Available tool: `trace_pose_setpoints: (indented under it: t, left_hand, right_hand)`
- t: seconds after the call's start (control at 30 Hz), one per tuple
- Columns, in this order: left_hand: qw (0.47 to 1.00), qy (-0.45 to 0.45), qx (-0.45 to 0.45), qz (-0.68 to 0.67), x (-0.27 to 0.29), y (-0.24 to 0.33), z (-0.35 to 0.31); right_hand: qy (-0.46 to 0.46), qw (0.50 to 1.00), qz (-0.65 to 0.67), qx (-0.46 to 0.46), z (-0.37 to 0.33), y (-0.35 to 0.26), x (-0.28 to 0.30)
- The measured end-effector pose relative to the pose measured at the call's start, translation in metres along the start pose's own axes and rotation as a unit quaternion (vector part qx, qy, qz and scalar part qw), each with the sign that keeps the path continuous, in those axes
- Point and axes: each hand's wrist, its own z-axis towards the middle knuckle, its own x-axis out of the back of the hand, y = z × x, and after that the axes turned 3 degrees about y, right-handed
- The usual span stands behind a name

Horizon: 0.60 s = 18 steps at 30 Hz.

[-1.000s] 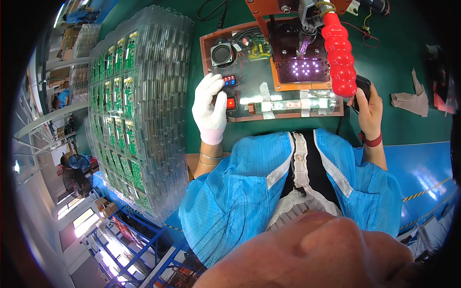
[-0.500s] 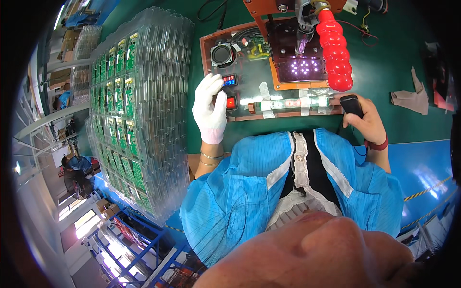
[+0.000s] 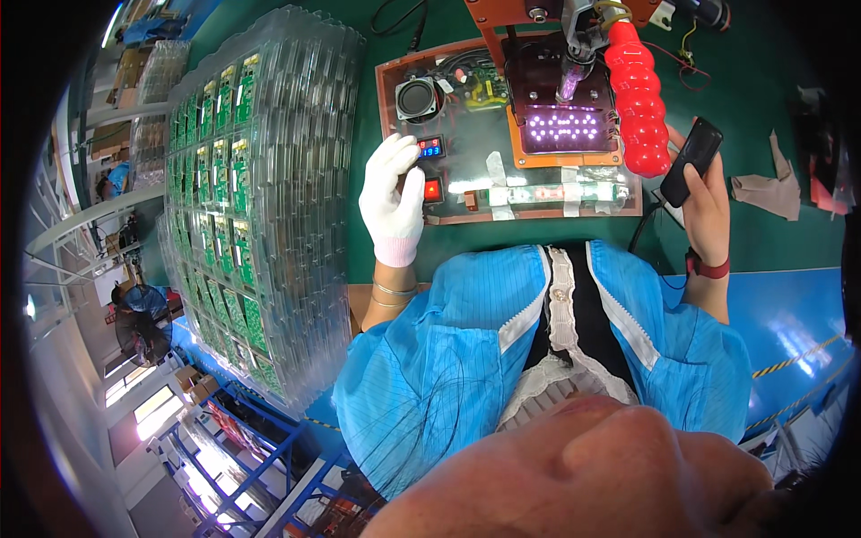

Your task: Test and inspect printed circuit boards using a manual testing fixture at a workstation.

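Note:
My left hand (image 3: 393, 199), in a white glove, rests at the left edge of a clear-topped test fixture (image 3: 466, 202). Its fingers and thumb are apart, with nothing seen between them. Beside its fingertips are a small red-and-blue digital meter (image 3: 430, 147) and a red lit switch (image 3: 433, 190). My bare right hand (image 3: 708, 202) grips a black oblong handheld device (image 3: 692, 161) with a cable, just beyond the fixture's right edge. A lit strip (image 3: 538, 195) taped down with pale tape lies along the front of the fixture. Behind it, a dark panel (image 3: 563, 130) glows with rows of white-violet lights.
A clamp with a ribbed red handle (image 3: 637, 108) stands over the panel. On the fixture sits a round speaker (image 3: 417, 99). A tall stack of clear trays (image 3: 309, 206) with green circuit boards (image 3: 242, 170) stands at left. A beige cloth scrap (image 3: 773, 188) lies at right.
My right hand has moved right, away from the strip's end, and turned the black device upright. More lights glow on the panel, and the meter's digits differ. My left hand has barely moved.

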Motion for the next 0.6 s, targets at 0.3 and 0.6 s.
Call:
trace_pose_setpoints:
  t: [0.3,0.6]
  left_hand:
    - [1.0,-0.002,0.006,0.001,0.0,0.0,0.0]
    - [1.0,-0.004,0.002,0.004,0.0,0.0,0.001]
  right_hand:
    - [-0.007,0.972,-0.207,0.112,-0.005,0.001,-0.013]
    - [-0.008,0.968,-0.222,0.117,-0.007,0.002,-0.018]
